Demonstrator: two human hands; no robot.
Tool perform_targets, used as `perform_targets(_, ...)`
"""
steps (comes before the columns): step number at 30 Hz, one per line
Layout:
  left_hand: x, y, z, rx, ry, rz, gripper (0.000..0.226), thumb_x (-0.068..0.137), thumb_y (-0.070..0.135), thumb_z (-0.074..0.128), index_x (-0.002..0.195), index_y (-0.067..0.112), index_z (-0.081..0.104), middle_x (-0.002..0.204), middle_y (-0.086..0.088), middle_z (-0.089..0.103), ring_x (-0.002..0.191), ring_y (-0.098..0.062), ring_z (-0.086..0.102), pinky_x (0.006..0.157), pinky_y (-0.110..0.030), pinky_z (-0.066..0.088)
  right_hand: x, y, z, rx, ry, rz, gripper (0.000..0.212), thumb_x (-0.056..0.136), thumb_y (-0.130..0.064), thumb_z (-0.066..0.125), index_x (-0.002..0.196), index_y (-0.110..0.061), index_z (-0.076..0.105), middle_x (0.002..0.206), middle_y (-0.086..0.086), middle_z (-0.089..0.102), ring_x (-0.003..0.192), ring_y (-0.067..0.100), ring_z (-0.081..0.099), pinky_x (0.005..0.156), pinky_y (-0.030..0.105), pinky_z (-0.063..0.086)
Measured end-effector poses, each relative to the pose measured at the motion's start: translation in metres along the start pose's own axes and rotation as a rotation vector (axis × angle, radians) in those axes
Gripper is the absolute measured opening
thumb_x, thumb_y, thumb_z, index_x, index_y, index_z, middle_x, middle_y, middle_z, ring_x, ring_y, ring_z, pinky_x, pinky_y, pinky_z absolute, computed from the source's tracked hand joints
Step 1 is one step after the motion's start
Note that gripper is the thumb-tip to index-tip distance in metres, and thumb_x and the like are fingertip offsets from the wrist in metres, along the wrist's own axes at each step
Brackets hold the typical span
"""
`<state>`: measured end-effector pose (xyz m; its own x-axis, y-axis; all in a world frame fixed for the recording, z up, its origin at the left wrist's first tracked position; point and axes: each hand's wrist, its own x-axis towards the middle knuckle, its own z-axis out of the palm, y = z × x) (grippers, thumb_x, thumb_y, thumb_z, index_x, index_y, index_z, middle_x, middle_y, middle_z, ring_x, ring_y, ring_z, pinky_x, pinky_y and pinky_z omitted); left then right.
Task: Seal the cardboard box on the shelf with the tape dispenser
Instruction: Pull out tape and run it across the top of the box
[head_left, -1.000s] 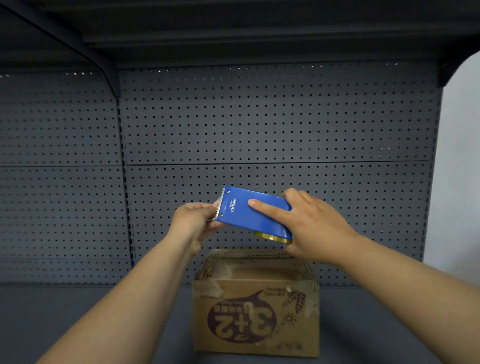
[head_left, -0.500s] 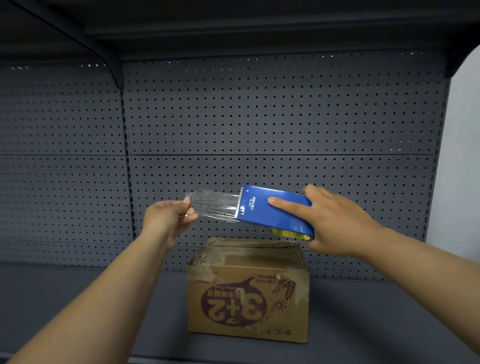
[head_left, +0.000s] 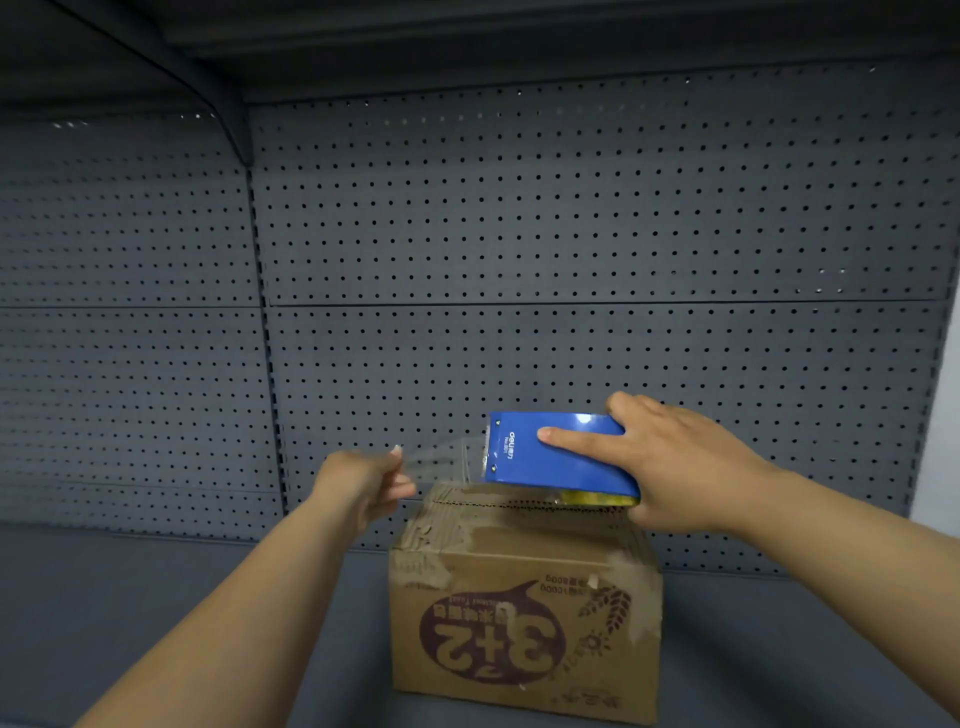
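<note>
A brown cardboard box (head_left: 524, 623) with an upside-down "3+2" print stands on the grey shelf (head_left: 156, 623), flaps folded down. My right hand (head_left: 675, 462) grips a blue tape dispenser (head_left: 556, 457) just above the box's top back edge, index finger laid along its side. A strip of clear tape (head_left: 441, 460) stretches left from the dispenser's toothed end. My left hand (head_left: 369, 480) pinches the free end of that strip, left of the box's top corner.
A grey pegboard back wall (head_left: 571, 234) rises behind the box. An upper shelf (head_left: 467, 36) and its bracket (head_left: 228, 119) overhang the space. A pale wall (head_left: 940, 441) shows at the right edge.
Both hands have come down toward the box top. The tape strip was pulled out from the dispenser a second ago and is still held taut, now just above the box.
</note>
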<state>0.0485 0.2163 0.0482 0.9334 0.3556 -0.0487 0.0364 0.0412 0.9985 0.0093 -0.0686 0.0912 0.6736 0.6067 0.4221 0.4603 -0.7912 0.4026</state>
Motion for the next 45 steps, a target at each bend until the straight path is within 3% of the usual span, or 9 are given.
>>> perform_targets(3,0.016,-0.010,0.000,0.063,0.002,-0.032,0.016,0.089,0.011,0.058,0.079,-0.002,0.060,0.069,-0.014,0.061,0.055,-0.019,0.062,0.056,-0.030,0.052,0.008,-0.003,0.009,0.020,-0.049,-0.004,0.087,0.082,-0.032,0.055,0.134,-0.060,-0.010,0.092,-0.004,0.023,0.083,0.015,0.030,0.067,0.027,0.028)
perform_targets(14,0.052,-0.031,0.003,0.302,-0.058,-0.118,0.023,0.086,0.010,0.062,0.066,-0.001,0.058,0.063,-0.014,0.060,0.054,-0.021,0.055,0.068,-0.034,0.047,0.032,-0.011,0.021,0.024,-0.147,-0.016,0.089,0.082,-0.024,0.053,0.134,-0.060,-0.011,0.090,-0.003,0.024,0.080,0.015,0.028,0.058,0.023,0.023)
perform_targets(23,0.059,-0.046,0.017,0.703,-0.008,-0.070,0.045,0.088,0.021,0.057,0.049,0.009,0.038,0.048,-0.006,0.039,0.045,-0.019,0.036,0.048,-0.025,0.031,0.038,-0.015,0.020,0.016,-0.169,-0.004,0.088,0.081,-0.022,0.053,0.136,-0.058,-0.006,0.093,-0.002,0.027,0.084,0.016,0.029,0.066,0.028,0.029)
perform_targets(27,0.056,-0.051,0.020,0.827,-0.046,0.000,0.031,0.096,0.021,0.037,0.067,0.010,0.043,0.065,-0.003,0.042,0.082,-0.023,0.059,0.070,-0.033,0.045,0.038,-0.017,0.020,0.018,-0.176,0.011,0.088,0.081,-0.024,0.054,0.137,-0.058,-0.005,0.093,-0.001,0.028,0.084,0.016,0.030,0.065,0.028,0.027)
perform_targets(34,0.066,-0.057,0.012,0.819,-0.193,-0.031,0.034,0.093,0.012,0.043,0.059,0.014,0.038,0.065,-0.001,0.041,0.057,-0.012,0.040,0.067,-0.030,0.044,0.040,-0.019,0.017,0.013,-0.200,0.004,0.088,0.081,-0.022,0.053,0.137,-0.058,-0.005,0.092,-0.002,0.024,0.083,0.015,0.025,0.054,0.020,0.017)
perform_targets(37,0.053,-0.042,0.017,0.957,-0.078,0.340,0.031,0.098,0.020,0.036,0.092,0.002,0.060,0.094,-0.012,0.065,0.088,-0.024,0.061,0.075,-0.029,0.042,0.042,-0.021,0.017,0.008,-0.217,0.000,0.088,0.081,-0.021,0.054,0.137,-0.058,-0.004,0.094,-0.002,0.024,0.084,0.014,0.024,0.063,0.026,0.023)
perform_targets(39,0.044,-0.038,0.022,0.880,-0.211,0.569,0.043,0.100,0.027,0.029,0.137,0.010,0.044,0.141,-0.005,0.049,0.134,-0.020,0.041,0.105,-0.027,0.031,0.043,-0.020,0.017,0.007,-0.218,-0.006,0.088,0.081,-0.021,0.054,0.137,-0.057,-0.003,0.094,-0.002,0.026,0.084,0.015,0.025,0.063,0.027,0.023)
perform_targets(42,0.044,-0.051,0.030,0.962,-0.558,0.558,0.052,0.100,0.035,0.019,0.150,0.022,0.014,0.159,0.005,0.009,0.146,-0.009,0.003,0.115,-0.023,0.001,0.045,-0.017,0.018,0.007,-0.229,-0.018,0.087,0.082,-0.021,0.054,0.136,-0.059,-0.003,0.095,-0.001,0.028,0.085,0.016,0.029,0.054,0.023,0.020)
perform_targets(45,0.057,-0.064,0.031,1.081,-0.668,0.498,0.055,0.098,0.041,0.016,0.150,0.026,0.008,0.159,0.009,0.004,0.147,-0.010,-0.002,0.119,-0.028,0.000,0.046,-0.014,0.021,0.012,-0.246,-0.034,0.085,0.085,-0.023,0.054,0.135,-0.060,-0.003,0.096,-0.002,0.029,0.085,0.016,0.030,0.052,0.021,0.019)
